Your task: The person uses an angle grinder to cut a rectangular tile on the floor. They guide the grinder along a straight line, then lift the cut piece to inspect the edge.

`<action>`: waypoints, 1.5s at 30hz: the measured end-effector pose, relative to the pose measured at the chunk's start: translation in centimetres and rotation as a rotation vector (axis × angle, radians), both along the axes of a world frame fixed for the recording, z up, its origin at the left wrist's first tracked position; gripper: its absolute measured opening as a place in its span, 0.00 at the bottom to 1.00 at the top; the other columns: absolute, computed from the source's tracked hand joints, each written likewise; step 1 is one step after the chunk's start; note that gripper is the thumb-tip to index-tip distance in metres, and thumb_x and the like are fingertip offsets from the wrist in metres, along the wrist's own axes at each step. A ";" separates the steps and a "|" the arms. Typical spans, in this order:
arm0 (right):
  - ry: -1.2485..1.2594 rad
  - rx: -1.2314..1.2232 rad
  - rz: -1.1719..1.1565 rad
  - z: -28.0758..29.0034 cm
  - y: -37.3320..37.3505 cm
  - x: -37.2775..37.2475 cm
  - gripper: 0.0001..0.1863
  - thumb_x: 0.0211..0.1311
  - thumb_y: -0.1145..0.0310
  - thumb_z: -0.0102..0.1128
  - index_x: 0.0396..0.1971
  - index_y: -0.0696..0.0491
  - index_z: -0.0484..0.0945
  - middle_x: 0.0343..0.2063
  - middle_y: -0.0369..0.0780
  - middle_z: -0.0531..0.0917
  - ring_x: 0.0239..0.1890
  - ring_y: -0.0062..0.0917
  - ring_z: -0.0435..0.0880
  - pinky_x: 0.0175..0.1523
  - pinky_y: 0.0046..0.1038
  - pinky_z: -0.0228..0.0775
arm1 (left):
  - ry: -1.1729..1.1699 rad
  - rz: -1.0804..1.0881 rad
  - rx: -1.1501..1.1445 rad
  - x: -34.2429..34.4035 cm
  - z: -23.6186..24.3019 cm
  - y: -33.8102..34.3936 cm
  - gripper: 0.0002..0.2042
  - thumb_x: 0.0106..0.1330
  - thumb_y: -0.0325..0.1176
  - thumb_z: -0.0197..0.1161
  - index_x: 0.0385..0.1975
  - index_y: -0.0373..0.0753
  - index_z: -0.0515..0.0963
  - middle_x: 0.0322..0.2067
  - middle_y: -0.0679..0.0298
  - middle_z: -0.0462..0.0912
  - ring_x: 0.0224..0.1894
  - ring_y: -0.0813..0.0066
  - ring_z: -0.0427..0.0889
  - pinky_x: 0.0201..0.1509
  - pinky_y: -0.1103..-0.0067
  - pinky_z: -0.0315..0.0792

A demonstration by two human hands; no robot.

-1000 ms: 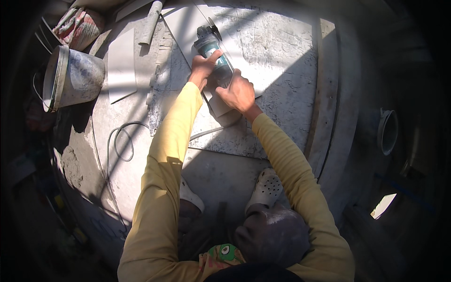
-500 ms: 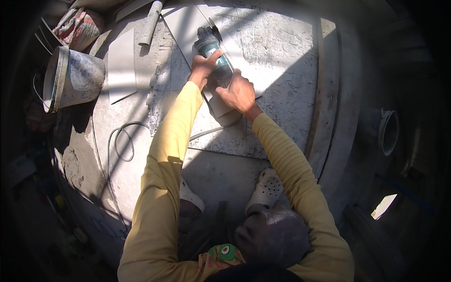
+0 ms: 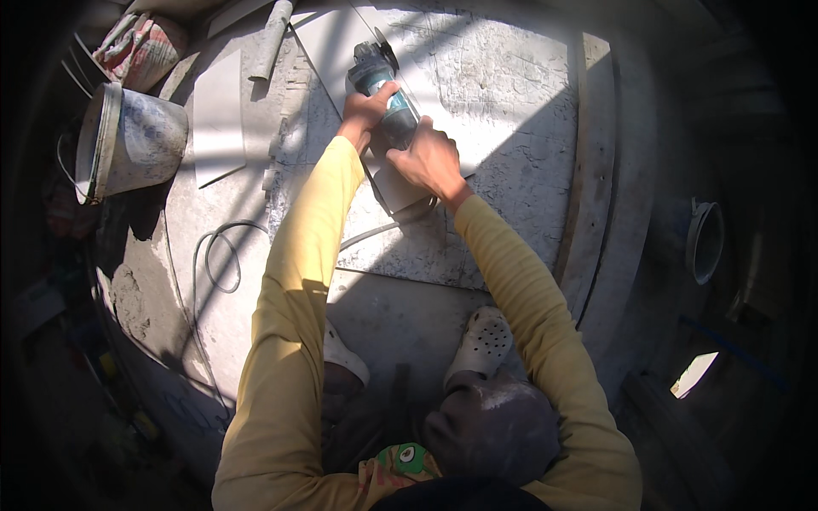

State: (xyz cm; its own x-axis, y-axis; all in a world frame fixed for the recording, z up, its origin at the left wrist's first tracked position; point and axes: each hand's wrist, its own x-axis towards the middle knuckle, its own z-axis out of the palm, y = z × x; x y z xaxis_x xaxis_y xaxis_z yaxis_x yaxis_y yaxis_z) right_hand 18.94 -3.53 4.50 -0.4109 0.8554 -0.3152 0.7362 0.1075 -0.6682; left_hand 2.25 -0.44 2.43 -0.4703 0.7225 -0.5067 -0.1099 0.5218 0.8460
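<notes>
Both my hands hold a teal and black angle grinder (image 3: 388,95). My left hand (image 3: 366,114) is wrapped round the body just behind the gear head, its thumb over the top. Farther back, my right hand (image 3: 430,158) closes round the rear end. The cutting disc (image 3: 386,48) stands on edge at the right side of the grinder's head, over a pale tile (image 3: 328,38) lying at a slant under the tool. Where exactly the disc meets the tile I cannot tell. A grey power cord (image 3: 383,234) runs from beneath my right hand to the left.
The tile lies on a scuffed whitish board (image 3: 520,166). A dirty bucket (image 3: 145,140) lies tipped at the left, next to another tile piece (image 3: 219,123) and a tube (image 3: 274,43). Wooden planks (image 3: 590,162) edge the right side, with another bucket (image 3: 705,243) beyond. The cord loops at the left.
The grinder and both hands have shifted very slightly away from me and to the left. My grip looks the same.
</notes>
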 end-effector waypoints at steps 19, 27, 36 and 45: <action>0.011 0.095 -0.011 -1.1 -1.8 1.3 0.36 0.50 0.52 0.72 0.47 0.69 0.72 0.31 0.56 0.88 0.36 0.51 0.90 0.46 0.47 0.84 | 0.096 -0.046 -0.110 1.1 0.1 -1.6 0.29 0.57 0.51 0.77 0.44 0.26 0.86 0.41 0.50 0.90 0.40 0.64 0.90 0.45 0.69 0.81; 0.019 0.098 -0.005 -1.2 -2.8 2.3 0.36 0.50 0.52 0.71 0.47 0.69 0.72 0.31 0.57 0.88 0.37 0.53 0.90 0.49 0.47 0.83 | 0.143 -0.076 -0.159 2.3 1.3 -2.7 0.31 0.58 0.52 0.77 0.45 0.24 0.86 0.42 0.46 0.90 0.43 0.62 0.91 0.47 0.69 0.81; 0.077 0.147 -0.050 -1.5 -3.6 2.7 0.29 0.51 0.53 0.71 0.39 0.66 0.77 0.29 0.56 0.87 0.34 0.52 0.88 0.46 0.48 0.81 | 0.152 -0.095 -0.193 2.6 1.7 -2.9 0.31 0.59 0.52 0.77 0.45 0.23 0.85 0.42 0.46 0.90 0.43 0.62 0.91 0.48 0.69 0.81; 0.043 0.119 -0.024 -1.5 -1.6 0.9 0.36 0.50 0.53 0.71 0.47 0.70 0.71 0.32 0.58 0.87 0.36 0.54 0.90 0.48 0.48 0.84 | 0.064 -0.050 -0.086 0.7 0.4 -1.1 0.27 0.58 0.49 0.78 0.45 0.28 0.86 0.41 0.53 0.90 0.39 0.66 0.89 0.45 0.71 0.80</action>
